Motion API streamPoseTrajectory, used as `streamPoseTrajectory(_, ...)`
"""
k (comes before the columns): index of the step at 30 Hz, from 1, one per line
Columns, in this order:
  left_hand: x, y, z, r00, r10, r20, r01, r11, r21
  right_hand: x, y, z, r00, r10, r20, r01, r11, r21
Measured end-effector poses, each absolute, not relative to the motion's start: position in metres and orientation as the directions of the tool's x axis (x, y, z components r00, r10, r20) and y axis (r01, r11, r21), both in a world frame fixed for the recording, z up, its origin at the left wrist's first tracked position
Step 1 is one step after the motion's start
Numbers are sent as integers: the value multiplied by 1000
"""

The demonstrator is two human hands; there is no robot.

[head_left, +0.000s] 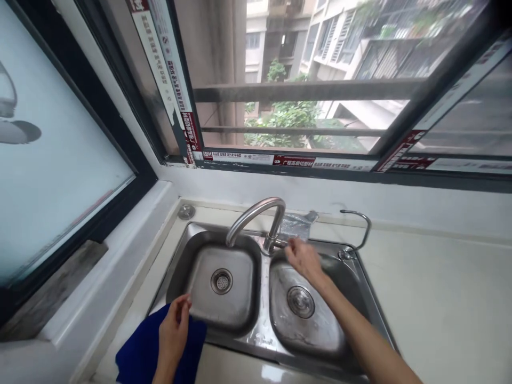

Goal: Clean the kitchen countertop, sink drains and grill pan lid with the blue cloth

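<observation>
My right hand [304, 258] reaches over the right bowl, its fingers closed at the lever of the faucet [256, 210]. Part of that lever is hidden by the fingers. No stream of water is visible under the curved metal spout, which points over the left bowl. My left hand [176, 322] hovers at the front left corner of the double steel sink [262, 320], fingers loosely bent and thumb a little apart, with nothing seen between them. Beneath it a dark blue cloth [138, 346] lies across the counter and the sink's edge.
A silvery crumpled sheet [298, 225] lies behind the faucet. At the back right corner stands a thin bent metal spout [366, 229]. A round metal cap [186, 212] sits at the back left. The window frame [248, 160] runs behind the pale counter [448, 288].
</observation>
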State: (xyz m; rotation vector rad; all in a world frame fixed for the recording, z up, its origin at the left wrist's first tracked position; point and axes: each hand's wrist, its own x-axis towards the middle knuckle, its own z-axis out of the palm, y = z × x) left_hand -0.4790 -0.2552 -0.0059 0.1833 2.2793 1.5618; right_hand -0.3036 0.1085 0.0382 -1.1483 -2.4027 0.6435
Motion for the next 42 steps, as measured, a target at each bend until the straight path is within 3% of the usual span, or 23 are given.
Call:
streamPoseTrajectory(4,-456,-315,-30,-895,408,182,414,602,683,-294,101,-10,-698,713,69,547,592,-592)
streamPoseTrajectory(9,-451,-372,-70,-766,545,342,643,639,423,-291,117,-20,-816,571,89,383,650,-657)
streamPoseTrajectory(13,-447,-380,-87,-705,610,362,706,651,278,-288,122,-20,-851,513,117,328,692,-644)
streamPoseTrajectory(19,-430,-366,-72,-745,621,244,667,706,239,-295,118,-24,-821,556,130,393,716,-576)
streamPoseTrajectory(21,-423,-360,-61,-790,579,201,613,738,282,-295,113,-25,-798,591,118,433,699,-570)
streamPoseTrajectory(24,-418,-351,-47,-880,451,147,463,748,476,-294,88,-24,-743,661,108,501,655,-566)
streamPoseTrajectory(27,-420,-347,-38,-924,358,135,366,722,587,-289,26,-12,-694,718,59,483,525,-701)
streamPoseTrajectory(29,-420,-342,-30,-948,281,149,309,701,643,-284,-30,-1,-751,650,-118,371,268,-889)
streamPoseTrajectory(31,-414,-329,-19,-963,230,142,261,654,710,-280,-86,10,-839,382,-388,350,-169,-921)
streamPoseTrajectory(32,-408,-320,-11,-960,249,128,259,615,745,-279,-110,14,-866,242,-437,334,-370,-867)
streamPoseTrajectory(33,-400,-310,-3,-944,309,113,278,564,777,-277,-129,18,-886,190,-422,279,-509,-814)
streamPoseTrajectory(34,-390,-298,7,-909,404,104,315,500,807,-274,-143,22,-895,194,-402,207,-616,-760)
streamPoseTrajectory(36,-367,-273,29,-701,696,155,455,270,849,-261,-155,28,-848,341,-406,41,-721,-692)
streamPoseTrajectory(38,-348,-251,50,-399,886,234,544,24,839,-235,-150,30,-694,567,-444,-101,-687,-719)
streamPoseTrajectory(40,-342,-233,63,-140,975,171,488,-82,869,-194,-134,26,-493,764,-417,-142,-543,-828)
streamPoseTrajectory(42,-351,-221,65,-123,987,104,410,-45,911,-144,-116,15,-356,876,-326,-39,-362,-931)
